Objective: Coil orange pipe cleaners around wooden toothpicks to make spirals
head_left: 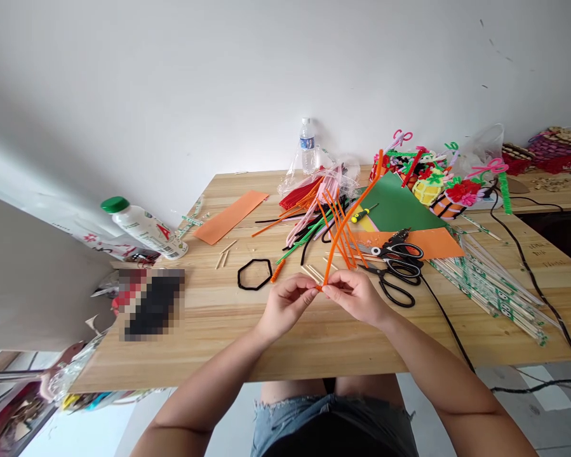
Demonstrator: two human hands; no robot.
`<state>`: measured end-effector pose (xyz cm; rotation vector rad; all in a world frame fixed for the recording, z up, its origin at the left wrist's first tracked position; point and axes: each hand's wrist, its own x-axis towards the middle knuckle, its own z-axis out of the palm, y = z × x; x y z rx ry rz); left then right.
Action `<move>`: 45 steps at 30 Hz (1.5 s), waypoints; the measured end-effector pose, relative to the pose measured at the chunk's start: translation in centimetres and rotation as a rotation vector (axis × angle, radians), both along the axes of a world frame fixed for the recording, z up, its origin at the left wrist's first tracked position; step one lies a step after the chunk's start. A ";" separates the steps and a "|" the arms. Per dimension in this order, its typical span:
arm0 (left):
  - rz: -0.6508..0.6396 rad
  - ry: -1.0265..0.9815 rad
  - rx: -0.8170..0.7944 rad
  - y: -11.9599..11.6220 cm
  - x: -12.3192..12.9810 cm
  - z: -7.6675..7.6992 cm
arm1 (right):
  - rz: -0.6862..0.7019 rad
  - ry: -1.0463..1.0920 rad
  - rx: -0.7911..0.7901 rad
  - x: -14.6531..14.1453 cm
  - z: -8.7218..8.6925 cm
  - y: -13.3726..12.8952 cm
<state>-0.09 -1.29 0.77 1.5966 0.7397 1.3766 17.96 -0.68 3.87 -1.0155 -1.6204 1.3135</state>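
Both hands meet over the table's front half, fingertips nearly touching. My left hand (292, 301) pinches the lower end of an orange pipe cleaner (343, 227), where a short coiled part shows. My right hand (356, 296) pinches the same pipe cleaner at the base of its long straight part, which rises up and to the right. Just left of the hands lie a coiled orange piece (278, 271) and a black hexagonal loop (255, 274). Loose orange pipe cleaners and short wooden sticks lie behind the fingers.
Black-handled scissors (399, 271) lie right of the hands, before green card (404, 203). Wrapped sticks (490, 285) and a black cable (535, 285) are farther right. Pipe-cleaner bundles, a water bottle (307, 146) and flower crafts stand behind. A white bottle (147, 230) is at left.
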 end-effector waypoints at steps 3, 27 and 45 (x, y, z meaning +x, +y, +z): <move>0.037 0.061 0.120 0.0 -0.1 -0.2 | 0.004 -0.008 -0.041 0.0 0.0 0.1; -0.100 -0.155 -0.296 0.2 0.1 -0.7 | -0.024 -0.094 0.361 -0.6 -1.2 0.0; -0.150 -0.136 -0.084 -1.3 0.6 0.0 | -0.075 -0.118 0.923 -0.5 -1.1 0.0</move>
